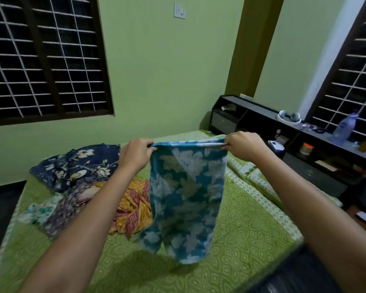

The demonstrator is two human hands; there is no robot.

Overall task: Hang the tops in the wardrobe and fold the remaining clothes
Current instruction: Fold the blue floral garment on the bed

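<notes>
Green patterned bedding covers the bed that fills the room's centre, the landmark for everything else. At the bed's far left side lies a heap of clothes: a navy floral piece on top, an orange print beside it. Above the middle of the bed hangs a teal-and-white floral towel, doubled over and held up by its top edge, its lower end just clear of the bedding. It looks soft, light and limp, likely to sag wherever it is unsupported, so the top corners are the sensible places to hold. The left hand pinches one upper corner; the right hand pinches the other, both arms stretched forward and level, drawing the edge taut. To the bed's right, a dark shelf unit carries a bottle.
</notes>
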